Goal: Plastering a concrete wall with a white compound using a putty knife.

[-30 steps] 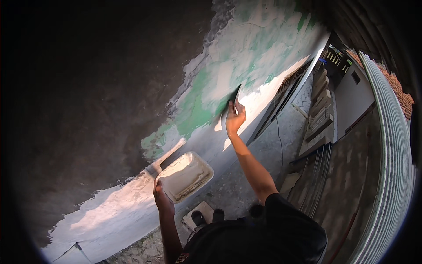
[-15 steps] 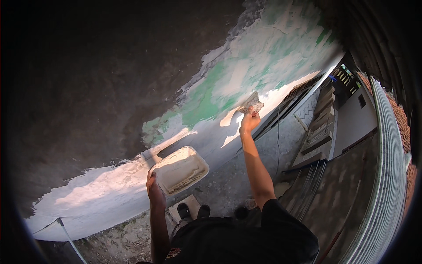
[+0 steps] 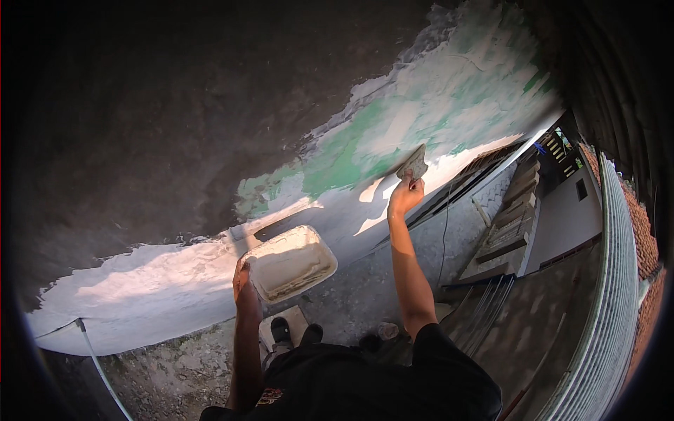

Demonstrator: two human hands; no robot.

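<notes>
Grey scraper (image 3: pixel 415 163) in closed grip of right hand (image 3: pixel 406 198); points up from it, long axis slightly rightward, next to green-streaked wall (image 3: pixel 351 156), can't tell if touching. Off-white tray (image 3: pixel 325 262) in left hand (image 3: pixel 242 281), clasped at its left end, well down-left of scraper
</notes>
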